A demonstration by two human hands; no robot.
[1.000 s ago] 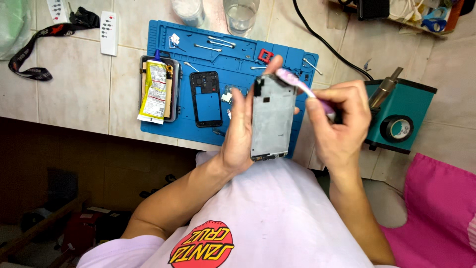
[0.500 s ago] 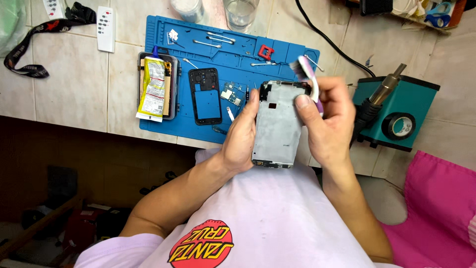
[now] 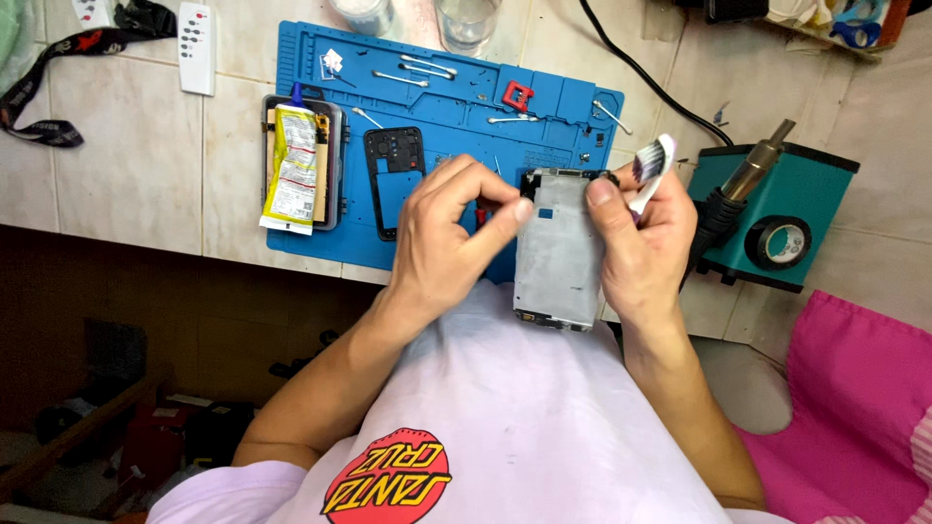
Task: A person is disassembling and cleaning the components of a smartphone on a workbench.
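Observation:
A silver metal phone frame (image 3: 558, 247) is held upright over my lap, just in front of the blue work mat (image 3: 456, 107). My left hand (image 3: 442, 233) is curled, with thumb and index finger pinched on the frame's upper left edge. A small red thing shows between those fingers. My right hand (image 3: 636, 252) grips the frame's right side, its thumb pressed on the top corner. The same hand holds a toothbrush (image 3: 652, 160) whose purple and white bristles point up.
On the mat lie a black phone back frame (image 3: 396, 180), a yellow glue tube (image 3: 296, 165) on a dark phone, tweezers and small screws. A teal hot-air station (image 3: 777, 218) with a tape roll stands at right. A white remote (image 3: 197, 34), a glass (image 3: 466, 19) and a pink cloth (image 3: 854, 388) are nearby.
My right hand stopped brushing the frame's top and shifted to grip its right edge, brush head now raised. My left hand moved from behind the frame to pinch its left edge.

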